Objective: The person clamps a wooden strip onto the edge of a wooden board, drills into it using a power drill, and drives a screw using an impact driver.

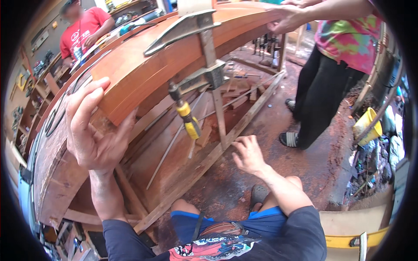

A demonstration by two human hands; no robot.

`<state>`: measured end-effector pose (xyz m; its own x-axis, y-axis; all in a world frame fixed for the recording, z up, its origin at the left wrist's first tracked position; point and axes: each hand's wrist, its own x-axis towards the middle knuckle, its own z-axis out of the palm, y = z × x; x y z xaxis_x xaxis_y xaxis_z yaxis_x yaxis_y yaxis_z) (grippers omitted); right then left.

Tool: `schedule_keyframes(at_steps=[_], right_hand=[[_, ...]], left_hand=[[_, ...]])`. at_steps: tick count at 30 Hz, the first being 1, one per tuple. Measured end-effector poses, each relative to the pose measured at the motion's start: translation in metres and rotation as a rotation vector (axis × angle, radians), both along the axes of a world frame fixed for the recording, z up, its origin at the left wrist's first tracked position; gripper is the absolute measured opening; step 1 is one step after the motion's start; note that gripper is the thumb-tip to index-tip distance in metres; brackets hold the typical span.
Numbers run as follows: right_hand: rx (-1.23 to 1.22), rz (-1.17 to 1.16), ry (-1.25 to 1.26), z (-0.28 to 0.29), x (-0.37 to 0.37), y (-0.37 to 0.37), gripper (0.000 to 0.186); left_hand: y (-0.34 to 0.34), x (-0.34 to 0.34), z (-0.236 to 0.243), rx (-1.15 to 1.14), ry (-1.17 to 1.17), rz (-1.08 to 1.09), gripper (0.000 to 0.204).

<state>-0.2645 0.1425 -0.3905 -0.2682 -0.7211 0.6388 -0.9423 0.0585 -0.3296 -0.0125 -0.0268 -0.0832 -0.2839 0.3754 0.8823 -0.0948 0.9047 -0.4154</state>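
Note:
My left hand (98,130) grips the near end of a curved reddish-brown wooden board (143,82), fingers over the top and thumb underneath. A bar clamp (208,50) stands across the board, its upper jaw on top and its lower jaw below. The clamp's yellow and black screw handle (189,120) hangs beneath the board. My right hand (249,155), fingers apart, is beside the lower end of the clamp's bar and holds nothing. I cannot tell whether its fingertips touch the bar. At the far end, another person's hands (289,16) hold the board.
A wooden frame rail (200,174) runs diagonally below the board. Offcuts (237,93) lie under the bench. The person in the colourful shirt (346,41) stands at right, near a yellow bucket (365,124). A person in red (85,35) is at the back left. A yellow level (348,240) lies at lower right.

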Motion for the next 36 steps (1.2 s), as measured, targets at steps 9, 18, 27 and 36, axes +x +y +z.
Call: schedule_keyframes(at_steps=[9,18,27,36], right_hand=[[0.024,-0.044,-0.064,-0.011,-0.011,-0.003,0.035],[0.055,-0.062,-0.105,-0.010,-0.015,-0.006,0.034],[-0.594,-0.048,-0.579,0.093,-0.048,-0.033,0.032],[-0.692,1.021,-1.397,0.260,-0.037,-0.077,0.042]], left_hand=[[0.004,-0.008,-0.010,0.107,0.042,-0.080,0.061],[0.003,-0.007,-0.010,0.143,0.031,-0.114,0.060],[0.008,-0.011,-0.008,0.174,0.028,-0.165,0.058],[0.007,-0.007,-0.005,0.217,0.011,-0.215,0.052]])
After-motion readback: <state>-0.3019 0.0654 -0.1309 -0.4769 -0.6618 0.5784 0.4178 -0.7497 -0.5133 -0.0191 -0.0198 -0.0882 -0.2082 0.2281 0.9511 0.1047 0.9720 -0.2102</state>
